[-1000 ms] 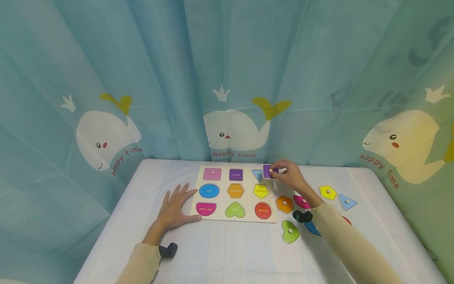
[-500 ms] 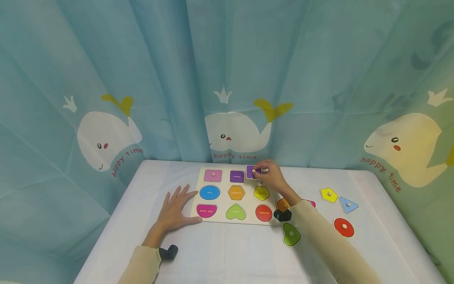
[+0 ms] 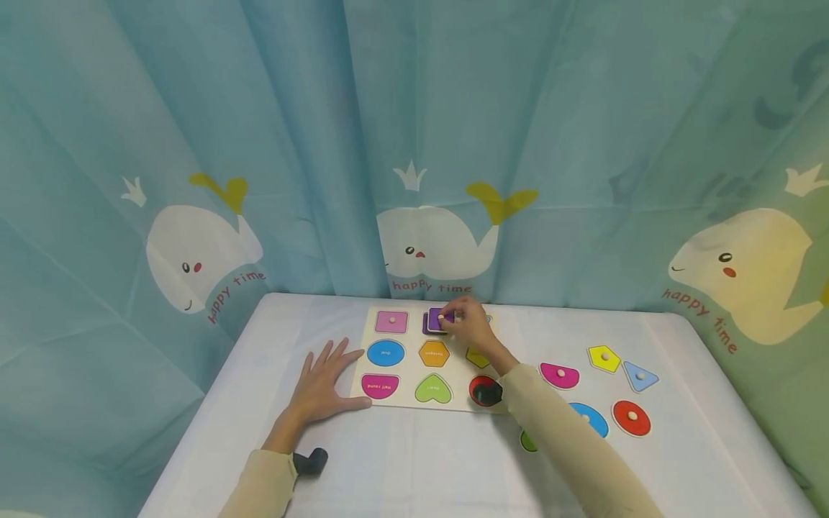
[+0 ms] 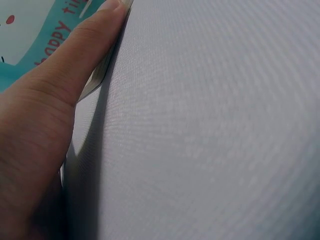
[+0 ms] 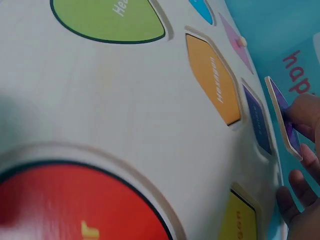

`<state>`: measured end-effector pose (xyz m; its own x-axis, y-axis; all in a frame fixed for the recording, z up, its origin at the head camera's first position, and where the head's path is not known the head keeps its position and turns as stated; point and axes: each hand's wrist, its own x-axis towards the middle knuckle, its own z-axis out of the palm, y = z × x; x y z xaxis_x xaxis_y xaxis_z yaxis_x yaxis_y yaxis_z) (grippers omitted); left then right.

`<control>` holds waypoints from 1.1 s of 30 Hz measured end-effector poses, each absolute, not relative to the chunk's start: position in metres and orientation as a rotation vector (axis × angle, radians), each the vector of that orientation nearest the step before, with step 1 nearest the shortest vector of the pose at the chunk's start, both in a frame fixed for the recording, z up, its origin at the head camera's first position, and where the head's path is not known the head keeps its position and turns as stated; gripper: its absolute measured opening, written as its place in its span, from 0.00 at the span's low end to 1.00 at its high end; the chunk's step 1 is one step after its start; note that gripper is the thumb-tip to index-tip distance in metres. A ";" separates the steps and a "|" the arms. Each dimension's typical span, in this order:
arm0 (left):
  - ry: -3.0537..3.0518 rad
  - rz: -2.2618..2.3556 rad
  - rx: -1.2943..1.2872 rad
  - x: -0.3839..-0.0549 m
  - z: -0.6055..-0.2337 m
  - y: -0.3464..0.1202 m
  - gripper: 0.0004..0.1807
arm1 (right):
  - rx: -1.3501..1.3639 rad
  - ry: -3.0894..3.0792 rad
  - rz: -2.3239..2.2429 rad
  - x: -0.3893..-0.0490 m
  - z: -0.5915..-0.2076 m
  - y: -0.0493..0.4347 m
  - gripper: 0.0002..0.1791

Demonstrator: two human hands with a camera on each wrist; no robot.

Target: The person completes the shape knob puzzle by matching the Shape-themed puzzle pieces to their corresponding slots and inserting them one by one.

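Note:
A wooden shape puzzle board (image 3: 411, 396) lies flat near the far edge of the table. Between finger and thumb, my right hand (image 3: 471, 324) pinches the knob of a purple square puzzle piece (image 3: 437, 316). In the right wrist view the purple piece (image 5: 284, 117) is raised just above the board, beside the square recess (image 5: 258, 120). My left hand (image 3: 319, 381) lies with spread fingers at the board's left side, thumb and fingertip touching its edge. The pink rectangle piece (image 3: 392, 322) sits in its recess. My right hand and sleeve cover part of the board's right side.
To the right lie loose knobbed pieces: a magenta half round (image 3: 559, 375), a yellow pentagon (image 3: 604, 358), a blue triangle (image 3: 640, 376), a red circle (image 3: 631, 418) and a blue oval (image 3: 591, 419). A green piece (image 3: 528, 441) is partly behind the sleeve. A curtain (image 3: 311, 144) hangs behind the table.
My right hand has carried the purple square piece leftward across the top of the board, from over the triangle recess to over the square recess. My left hand keeps its place.

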<state>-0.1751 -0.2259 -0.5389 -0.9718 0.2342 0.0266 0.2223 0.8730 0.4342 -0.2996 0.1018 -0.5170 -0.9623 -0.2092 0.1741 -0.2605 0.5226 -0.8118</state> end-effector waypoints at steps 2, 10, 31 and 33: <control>3.013 0.693 0.368 -0.175 -0.539 -0.225 0.54 | 0.435 -2.690 1.430 -0.301 -0.521 0.099 0.06; 3.021 0.676 0.371 -0.175 -0.539 -0.225 0.54 | 0.399 -2.724 1.402 -0.301 -0.527 0.094 0.06; 3.018 0.667 0.366 -0.175 -0.537 -0.225 0.55 | 0.401 -2.749 1.287 -0.303 -0.533 0.088 0.07; 3.014 0.665 0.365 -0.175 -0.537 -0.224 0.55 | 0.391 -2.755 1.285 -0.303 -0.533 0.087 0.06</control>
